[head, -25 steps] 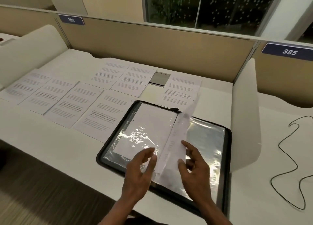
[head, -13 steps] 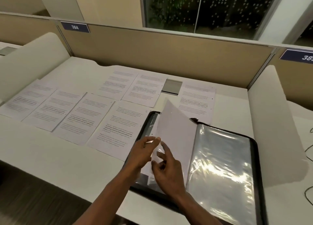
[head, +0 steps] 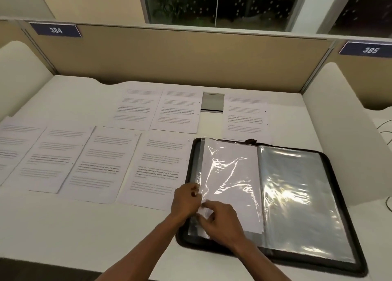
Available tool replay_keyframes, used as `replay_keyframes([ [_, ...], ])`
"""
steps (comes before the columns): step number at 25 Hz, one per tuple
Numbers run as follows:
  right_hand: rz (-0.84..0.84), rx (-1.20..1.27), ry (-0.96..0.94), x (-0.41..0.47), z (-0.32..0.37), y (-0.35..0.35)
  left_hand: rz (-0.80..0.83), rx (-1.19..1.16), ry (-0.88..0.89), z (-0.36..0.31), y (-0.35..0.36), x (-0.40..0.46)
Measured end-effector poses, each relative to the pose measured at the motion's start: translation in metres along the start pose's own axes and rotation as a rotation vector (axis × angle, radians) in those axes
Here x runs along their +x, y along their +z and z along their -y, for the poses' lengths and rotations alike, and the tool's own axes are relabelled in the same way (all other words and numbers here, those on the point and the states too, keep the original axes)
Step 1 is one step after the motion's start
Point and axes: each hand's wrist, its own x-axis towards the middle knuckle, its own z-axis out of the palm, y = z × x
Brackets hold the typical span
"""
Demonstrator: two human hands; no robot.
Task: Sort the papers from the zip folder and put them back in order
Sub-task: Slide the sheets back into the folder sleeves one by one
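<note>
The fingers (head: 194,192) of the left hand (head: 186,202) are curled and pinched on the left edge of a clear plastic sleeve (head: 229,181), near its lower corner. The fingers (head: 204,206) of the right hand (head: 220,219) are curled and closed on the same lower left corner of the sleeve, just beside the left hand; whether the two hands touch cannot be told. A white sheet (head: 233,198) is seen inside the sleeve, blank side up, with glare streaked across the plastic over it.

The sleeve is the top leaf on the left half of an open zip folder (head: 331,257), which is laid flat on the right part of the white worktop (head: 63,227), with its black zipped rim showing all round. The right half of the folder is covered by further clear sleeves (head: 297,196), shiny and dark beneath.

Printed papers are spread face up on the worktop to the left of and beyond the folder. A near row of four sheets (head: 99,164) is laid side by side, the rightmost of them touching or slipped just under the folder's left edge. A far row of two sheets (head: 159,109) is placed beyond them, and a single sheet (head: 247,117) is set beyond the folder's far edge. Between the far pair and the single sheet, a small metal cable hatch (head: 212,102) is set into the worktop.

A beige partition (head: 169,58) is stood along the far edge, bearing number plates 384 (head: 55,29) and 385 (head: 370,49).
</note>
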Motion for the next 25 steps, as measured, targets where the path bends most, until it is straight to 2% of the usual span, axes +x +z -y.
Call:
replay_keyframes([
  [3,-0.024,-0.030,-0.015,0.004,-0.001,-0.006,-0.071,0.081,0.088,0.001,0.002,0.002],
  [7,-0.243,-0.199,-0.106,0.019,-0.021,-0.017,-0.115,0.035,0.119,0.010,-0.002,-0.005],
  [11,-0.102,-0.439,-0.114,0.037,-0.029,-0.008,-0.216,-0.041,0.191,0.016,-0.017,-0.015],
  [13,-0.114,-0.506,-0.134,0.043,-0.034,0.001,-0.247,-0.105,0.198,0.022,-0.029,-0.020],
  [19,-0.113,-0.365,-0.172,0.080,0.022,-0.006,-0.405,-0.133,0.106,0.070,-0.097,-0.009],
  [25,-0.091,-0.242,-0.335,0.177,0.118,0.007,-0.481,-0.015,0.128,0.085,-0.197,0.083],
])
